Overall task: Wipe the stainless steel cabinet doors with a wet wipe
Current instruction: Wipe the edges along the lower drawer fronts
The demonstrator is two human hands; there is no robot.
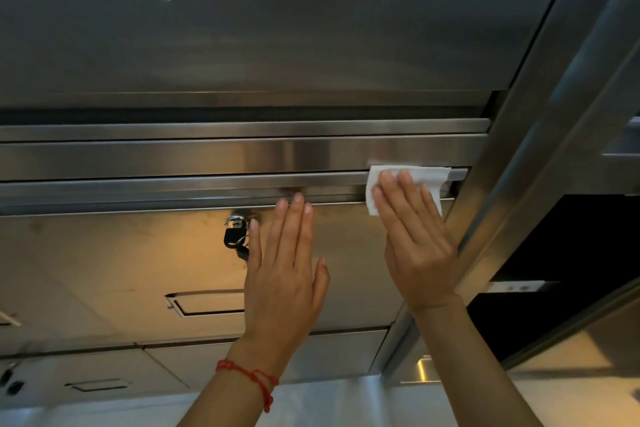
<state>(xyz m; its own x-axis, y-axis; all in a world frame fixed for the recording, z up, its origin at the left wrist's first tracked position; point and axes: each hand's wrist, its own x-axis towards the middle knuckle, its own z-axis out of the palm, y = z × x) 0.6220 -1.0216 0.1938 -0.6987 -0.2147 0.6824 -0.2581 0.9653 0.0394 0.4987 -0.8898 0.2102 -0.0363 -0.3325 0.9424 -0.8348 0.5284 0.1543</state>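
Note:
A white wet wipe lies flat against the top rail of the lower stainless steel cabinet door, near its right end. My right hand presses the wipe to the steel with straight fingers. To its left, my left hand rests flat on the same door with fingers straight and fingertips at the rail; a red string bracelet circles that wrist. The upper cabinet door fills the top of the view.
A lock with a black key fob hangs on the lower door left of my left hand. A recessed handle sits below it. A steel post runs diagonally on the right, with a dark opening beyond.

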